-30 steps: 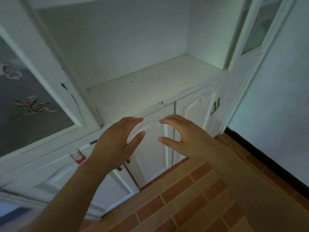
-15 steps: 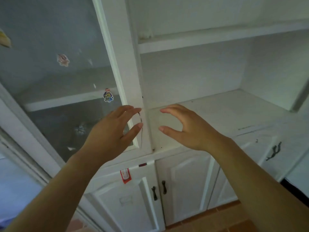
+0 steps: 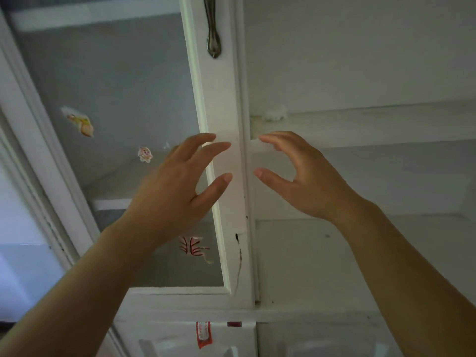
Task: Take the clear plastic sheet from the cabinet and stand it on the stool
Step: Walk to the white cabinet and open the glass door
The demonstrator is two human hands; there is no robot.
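Note:
A white cabinet (image 3: 231, 104) fills the view. Its left part has a glass door (image 3: 123, 99) with several stickers and a dark metal handle (image 3: 213, 34). The right part is open, with a white shelf (image 3: 373, 124) at mid height and a lower shelf (image 3: 322, 266). Both my hands are raised in front of the door frame, fingers spread and curved. My left hand (image 3: 177, 184) is before the glass door's right edge. My right hand (image 3: 301, 176) is before the open compartment, just under the shelf. Neither holds anything. No clear plastic sheet or stool is visible.
Lower cabinet doors (image 3: 185, 338) with a red label (image 3: 204, 333) show at the bottom edge. A small white lump (image 3: 275, 114) sits at the left end of the mid shelf. A pale wall (image 3: 15, 253) lies at the far left.
The view has tilted upward from the floor and lower doors to the upper cabinet. Both hands have risen with it, staying open and close together.

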